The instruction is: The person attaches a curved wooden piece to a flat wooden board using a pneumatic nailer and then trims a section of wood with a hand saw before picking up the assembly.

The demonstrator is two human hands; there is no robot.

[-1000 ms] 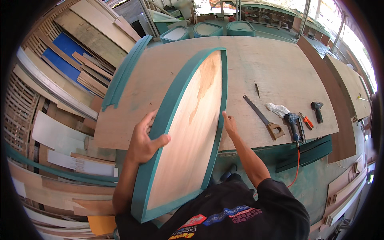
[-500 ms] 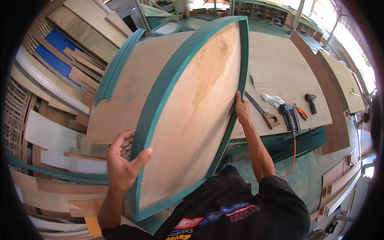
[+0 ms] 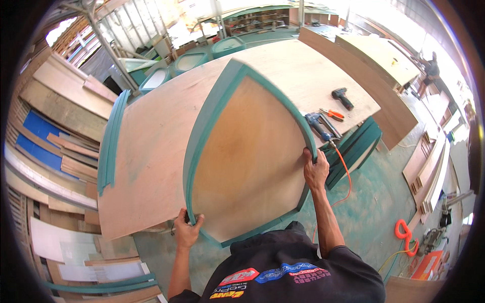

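Observation:
A shallow plywood panel [image 3: 247,146] with a green raised rim tapers to a point at its far end. I hold it tilted up in front of me, across the front of the worktable. My left hand [image 3: 187,230] is closed round the lower left rim, thumb on the inner side. My right hand [image 3: 317,170] grips the right rim about halfway along. Just beyond that hand, a blue-black air nail gun [image 3: 319,126] with an orange hose, orange-handled pliers [image 3: 332,114] and a black cordless driver [image 3: 342,98] lie on the table. The panel hides part of the tabletop.
The wide plywood worktable [image 3: 146,146] carries curved green strips [image 3: 112,144] at its left edge. More green-rimmed pieces [image 3: 356,151] lean below its right end. Stacked boards [image 3: 65,118] line the left side. An orange coiled hose [image 3: 404,235] lies on the floor at right; a person [image 3: 431,70] stands far right.
The panel has turned and its far tip now sits lower in view. My left hand has closed on the rim, lower down. My view has swung right; the handsaw is now out of sight.

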